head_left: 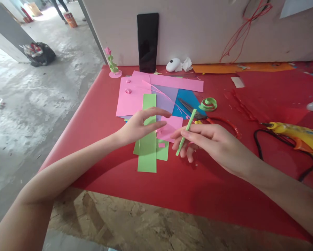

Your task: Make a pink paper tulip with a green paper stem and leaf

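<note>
Between the thumb and fingers of my right hand (208,137) is a thin green paper strip (189,122), tilted up to the right. My left hand (144,125) hovers over the green paper pieces (147,153), thumb and fingers apart, holding nothing. Just beyond its fingertips lies a small pink paper square (173,126). Larger pink sheets (134,99), a lilac sheet (166,99) and a blue sheet (186,99) spread out behind. Scissors with red handles (211,120) lie behind my right hand, partly covered by it. A green paper coil (208,104) rests past them.
A yellow glue gun (294,134) with a black cord lies at the right. A phone (147,42) leans on the back wall, near a white rounded object (173,65). A small paper flower (111,62) stands at the back left corner of the red tabletop (99,104).
</note>
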`<state>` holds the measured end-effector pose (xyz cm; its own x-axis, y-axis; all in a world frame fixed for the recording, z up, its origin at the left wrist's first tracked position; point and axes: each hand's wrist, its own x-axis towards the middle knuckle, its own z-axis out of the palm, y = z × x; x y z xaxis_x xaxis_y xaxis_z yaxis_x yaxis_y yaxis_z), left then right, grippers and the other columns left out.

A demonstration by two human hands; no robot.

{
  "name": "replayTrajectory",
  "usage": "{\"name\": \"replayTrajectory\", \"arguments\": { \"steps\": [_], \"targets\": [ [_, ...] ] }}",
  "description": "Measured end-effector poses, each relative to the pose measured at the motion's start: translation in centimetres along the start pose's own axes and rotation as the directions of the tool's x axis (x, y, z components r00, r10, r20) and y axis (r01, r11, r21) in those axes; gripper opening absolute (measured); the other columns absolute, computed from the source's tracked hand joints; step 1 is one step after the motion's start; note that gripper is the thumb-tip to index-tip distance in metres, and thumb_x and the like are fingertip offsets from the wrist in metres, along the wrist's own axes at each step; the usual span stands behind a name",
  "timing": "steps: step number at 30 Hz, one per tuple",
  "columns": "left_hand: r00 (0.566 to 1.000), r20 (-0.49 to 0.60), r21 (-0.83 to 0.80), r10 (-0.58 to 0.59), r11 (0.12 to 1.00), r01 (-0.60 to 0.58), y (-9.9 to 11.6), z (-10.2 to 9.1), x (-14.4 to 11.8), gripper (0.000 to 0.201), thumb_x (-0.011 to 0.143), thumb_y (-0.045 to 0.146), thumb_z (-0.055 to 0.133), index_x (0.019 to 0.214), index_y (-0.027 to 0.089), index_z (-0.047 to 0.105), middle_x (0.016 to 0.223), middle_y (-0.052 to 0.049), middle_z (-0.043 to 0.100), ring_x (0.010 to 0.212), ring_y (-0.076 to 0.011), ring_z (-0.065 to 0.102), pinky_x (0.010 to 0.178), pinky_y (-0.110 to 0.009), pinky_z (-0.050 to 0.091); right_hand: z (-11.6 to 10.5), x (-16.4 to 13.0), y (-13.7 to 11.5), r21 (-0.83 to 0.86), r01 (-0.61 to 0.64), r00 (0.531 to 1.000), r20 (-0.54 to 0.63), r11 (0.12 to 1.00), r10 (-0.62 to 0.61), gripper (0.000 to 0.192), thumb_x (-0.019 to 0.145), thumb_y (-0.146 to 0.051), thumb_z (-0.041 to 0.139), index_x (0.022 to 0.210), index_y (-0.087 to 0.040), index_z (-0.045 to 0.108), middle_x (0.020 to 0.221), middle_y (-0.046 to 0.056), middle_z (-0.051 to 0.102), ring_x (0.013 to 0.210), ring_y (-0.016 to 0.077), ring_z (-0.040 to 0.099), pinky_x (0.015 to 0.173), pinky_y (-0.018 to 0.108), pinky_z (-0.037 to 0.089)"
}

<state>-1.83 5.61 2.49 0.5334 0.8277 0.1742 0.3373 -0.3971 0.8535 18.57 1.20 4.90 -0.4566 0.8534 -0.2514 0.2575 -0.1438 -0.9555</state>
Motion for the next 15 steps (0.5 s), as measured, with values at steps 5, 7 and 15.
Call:
{"name": "replayTrajectory", "arguments": {
  "steps": [5, 7, 15],
  "targets": [
    [0.998, -0.033, -0.175, 0.059, 0.983, -0.064, 3.4, 1.0, -0.1, 0.017, 0.087, 0.027, 0.056, 0.086, 0.016, 0.069, 0.096, -0.003, 0.071, 0.093, -0.0131, 0.063, 0.085, -0.025, 0.049, 0.5, 0.1, -0.9, 0.009, 0.015, 0.996, 0.088, 1.0, -0.016, 0.031, 0.084, -0.041, 0.056, 0.088, -0.012, 0.064, 0.079, 0.006, 0.067, 0.048, 0.0096, 0.059, 0.04, 0.021, 0.048],
    [0.997, -0.063, -0.231, 0.039, 0.972, -0.052, 4.0, 1.4, 0.0, 0.015, 0.084, 0.025, 0.059, 0.077, 0.016, 0.069, 0.084, -0.002, 0.07, 0.08, -0.0117, 0.064, 0.076, -0.024, 0.05, 0.7, 0.1, -1.3, 0.003, 0.027, 0.994, 0.101, 1.0, -0.027, 0.033, 0.082, -0.045, 0.058, 0.086, -0.012, 0.064, 0.079, 0.005, 0.066, 0.046, 0.009, 0.058, 0.041, 0.022, 0.049],
    [0.975, -0.153, -0.544, -0.164, 0.837, 0.056, 4.1, 1.3, -0.6, 0.013, 0.085, 0.024, 0.057, 0.075, 0.016, 0.061, 0.066, 0.003, 0.067, 0.056, -0.006, 0.063, 0.055, -0.018, 0.048, -4.1, -2.5, -1.6, -0.756, -0.066, 0.886, -0.345, 0.651, -0.311, 0.029, 0.087, -0.045, 0.048, 0.091, -0.022, 0.067, 0.083, 0.001, 0.069, 0.069, 0.0125, 0.062, 0.066, 0.026, 0.051]
  ]
}}
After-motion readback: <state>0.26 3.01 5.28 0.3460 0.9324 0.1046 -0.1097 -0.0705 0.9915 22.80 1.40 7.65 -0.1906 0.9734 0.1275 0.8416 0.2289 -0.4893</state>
